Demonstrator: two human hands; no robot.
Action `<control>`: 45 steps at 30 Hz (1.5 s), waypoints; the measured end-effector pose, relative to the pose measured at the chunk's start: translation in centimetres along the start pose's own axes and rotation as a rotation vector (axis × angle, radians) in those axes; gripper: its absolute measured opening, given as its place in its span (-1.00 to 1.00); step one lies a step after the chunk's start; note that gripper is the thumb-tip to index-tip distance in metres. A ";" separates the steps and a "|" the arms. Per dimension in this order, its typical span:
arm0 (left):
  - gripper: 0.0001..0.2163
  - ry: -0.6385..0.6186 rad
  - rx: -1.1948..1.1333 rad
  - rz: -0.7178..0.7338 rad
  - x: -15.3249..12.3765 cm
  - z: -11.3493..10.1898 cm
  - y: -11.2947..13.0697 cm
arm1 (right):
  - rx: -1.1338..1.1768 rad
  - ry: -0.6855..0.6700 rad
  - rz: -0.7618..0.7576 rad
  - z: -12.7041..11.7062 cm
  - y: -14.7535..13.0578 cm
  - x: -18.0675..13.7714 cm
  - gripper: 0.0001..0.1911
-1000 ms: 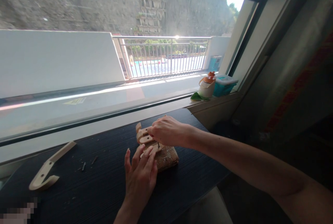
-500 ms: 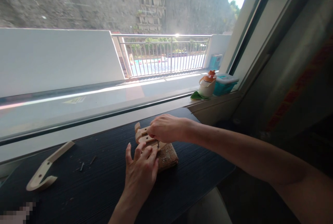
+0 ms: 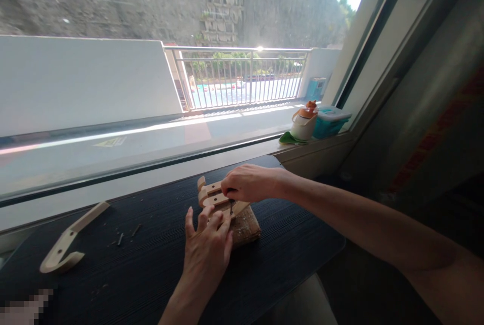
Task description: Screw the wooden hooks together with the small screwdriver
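A pale wooden hook piece [image 3: 212, 196] lies across a cork block [image 3: 245, 229] on the dark table [image 3: 132, 269]. My left hand [image 3: 207, 247] lies flat with fingers spread, pressing on the block and the near end of the wooden piece. My right hand [image 3: 247, 183] hovers just above the wood, fingers pinched round a small dark screw [image 3: 231, 207] that stands upright on it.
A second wooden hook [image 3: 66, 249] lies at the table's left. Several loose screws [image 3: 126, 234] are scattered beside it. On the windowsill at the right stand a white jar with an orange lid [image 3: 304, 122] and a teal box [image 3: 328, 122]. The window runs along the table's far edge.
My right hand has shifted slightly over the wood while still pinching the screw. The left hand stays pressed on the block. The camera has drifted a little.
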State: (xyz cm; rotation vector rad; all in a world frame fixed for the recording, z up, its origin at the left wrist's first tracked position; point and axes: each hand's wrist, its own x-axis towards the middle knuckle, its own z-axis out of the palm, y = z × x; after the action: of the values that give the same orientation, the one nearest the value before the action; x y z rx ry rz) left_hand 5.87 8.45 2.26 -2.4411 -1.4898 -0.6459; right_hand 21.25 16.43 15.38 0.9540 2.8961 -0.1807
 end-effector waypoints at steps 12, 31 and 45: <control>-0.72 -0.206 -0.021 -0.123 0.8 -2.0 1.2 | -0.028 -0.076 0.002 -0.3 -0.8 0.3 -0.74; -0.70 -0.270 -0.003 -0.145 1.2 -2.4 1.5 | -0.055 -0.104 0.159 -0.2 -1.9 0.5 -0.78; -0.69 -0.254 0.014 -0.124 1.3 -2.5 1.6 | -0.043 -0.062 0.172 -0.9 -1.8 -0.1 -0.74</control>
State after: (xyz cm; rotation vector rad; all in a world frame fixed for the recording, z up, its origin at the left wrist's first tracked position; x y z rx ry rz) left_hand 7.17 7.75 5.17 -2.5108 -1.7440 -0.3546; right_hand 20.25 15.06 16.45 1.1616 2.7327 -0.1322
